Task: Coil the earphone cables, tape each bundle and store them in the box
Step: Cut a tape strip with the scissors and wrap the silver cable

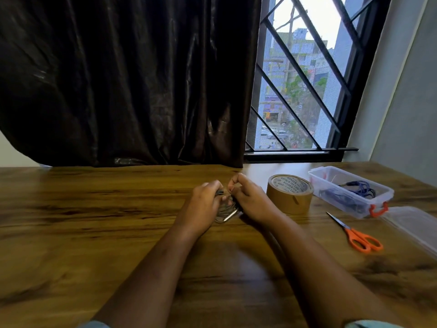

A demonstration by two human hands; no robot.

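Note:
A coiled dark earphone cable [225, 213] with a silver jack lies between my hands near the middle of the wooden table [94, 233]. My left hand [204, 204] grips the coil from the left. My right hand [248, 197] pinches part of the cable at the coil's top, its fingers curled. Most of the coil is hidden by both hands. A roll of brown tape [290, 194] stands just right of my right hand. The clear plastic box [350, 190] with orange latches, at the right, holds a blue cable bundle [361, 187] and darker cables.
Orange-handled scissors [357, 235] lie in front of the box. The clear lid [416, 228] rests at the table's right edge. A dark curtain [118, 79] and a barred window [302, 79] stand behind the table.

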